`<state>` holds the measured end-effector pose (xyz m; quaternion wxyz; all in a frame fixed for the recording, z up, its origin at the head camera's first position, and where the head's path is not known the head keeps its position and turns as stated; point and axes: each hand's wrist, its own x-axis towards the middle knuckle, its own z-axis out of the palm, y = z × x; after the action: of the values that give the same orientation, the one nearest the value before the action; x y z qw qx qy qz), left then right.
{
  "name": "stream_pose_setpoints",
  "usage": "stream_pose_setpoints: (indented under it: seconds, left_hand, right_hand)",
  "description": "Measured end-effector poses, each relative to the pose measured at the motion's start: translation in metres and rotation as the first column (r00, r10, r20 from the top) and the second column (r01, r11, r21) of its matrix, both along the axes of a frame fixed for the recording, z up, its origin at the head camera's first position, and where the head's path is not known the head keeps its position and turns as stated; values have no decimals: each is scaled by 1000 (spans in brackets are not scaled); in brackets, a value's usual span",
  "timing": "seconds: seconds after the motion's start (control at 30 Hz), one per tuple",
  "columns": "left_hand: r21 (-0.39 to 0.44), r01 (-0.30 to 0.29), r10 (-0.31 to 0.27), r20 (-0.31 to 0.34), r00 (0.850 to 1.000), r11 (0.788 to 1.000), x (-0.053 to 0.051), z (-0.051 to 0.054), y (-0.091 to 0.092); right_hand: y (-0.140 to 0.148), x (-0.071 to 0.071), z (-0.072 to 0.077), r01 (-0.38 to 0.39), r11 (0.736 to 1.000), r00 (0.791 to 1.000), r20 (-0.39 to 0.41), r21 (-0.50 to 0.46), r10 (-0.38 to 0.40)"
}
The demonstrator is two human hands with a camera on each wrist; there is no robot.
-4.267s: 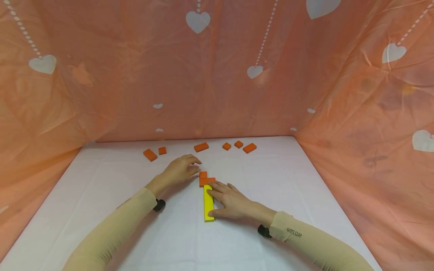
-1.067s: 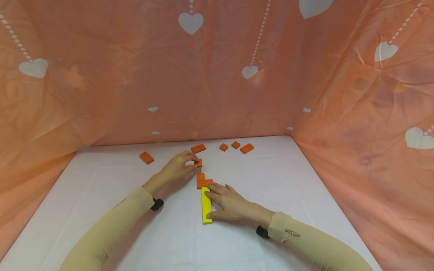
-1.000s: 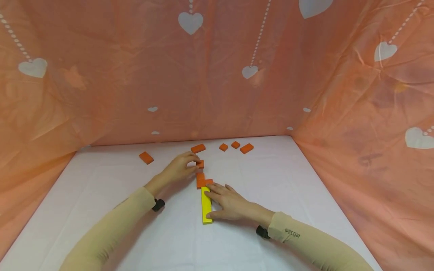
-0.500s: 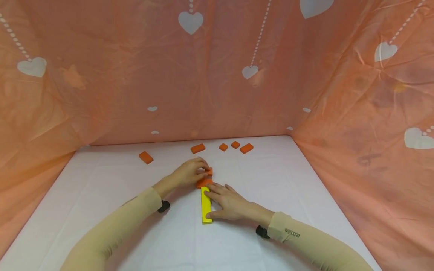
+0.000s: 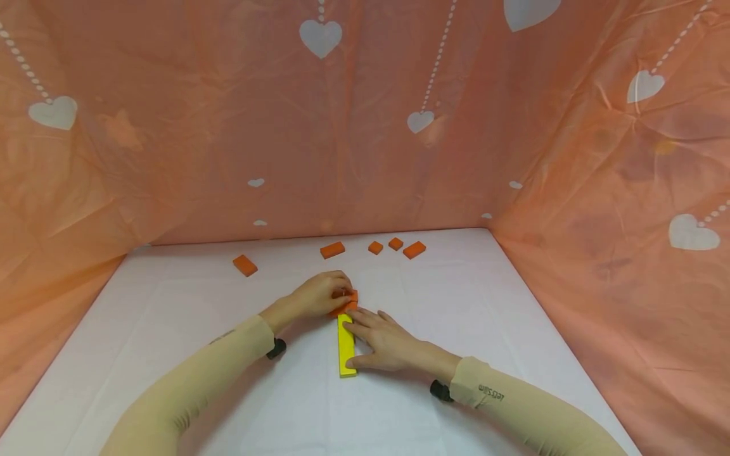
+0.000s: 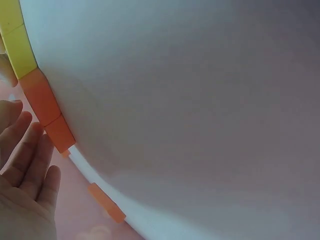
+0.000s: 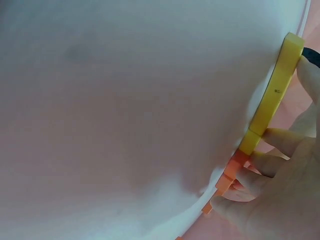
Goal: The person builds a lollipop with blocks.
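Working almost fingertip to fingertip, the left hand (image 5: 320, 294) and the right hand (image 5: 384, 339) leave little slack at the joint between the orange blocks (image 5: 353, 296) and the yellow strip (image 5: 345, 351). The left hand has its thumb and bent fingers about the far orange block, apparently pinching it; those fingers hide much of the cluster, so I cannot tell whether every edge meets flush. A corner left out of line there could easily go unnoticed, and if the fingers open unevenly, one of them could drag the small block askew as it lifts.

The right hand lies spread along the yellow strip, thumb near its close end, fingers reaching to the orange end, with no curl around it. That light hold looks steady enough, yet pressure from the far side could push the whole row towards the person or swing it, since nothing but those fingers braces it. The right wrist view shows a seam (image 7: 255, 132) across the strip, so it is probably two pieces, and a sideways nudge could make it kink there.

The blocks sit flat on a cloth-covered table (image 5: 399, 411); a wrinkle or tug in the cloth would shift them. Five loose orange pieces (image 5: 332, 250) lie well apart at the far edge, where a careless reach could knock one.
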<state>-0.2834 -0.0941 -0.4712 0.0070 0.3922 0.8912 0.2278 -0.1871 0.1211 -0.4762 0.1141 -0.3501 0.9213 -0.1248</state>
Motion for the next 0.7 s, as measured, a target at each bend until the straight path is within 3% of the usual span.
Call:
stream_pose_setpoints:
  seconds: [0.27,0.5,0.7]
  left_hand:
    - [-18,9,-10,-65,998,1000,-6,-2,1]
    - [-59,-21,22,24,999,998,-11,-3,6]
    - [-74,-26,29,42,999,997,-12,-3,8]
  right_hand:
    - [0,0,0,2,1000,1000,-5,1,-2]
    - [-1,0,0,-2,1000,1000,0,-2,2]
    - [-1,0,1,-5,1000,1000,-6,7,5]
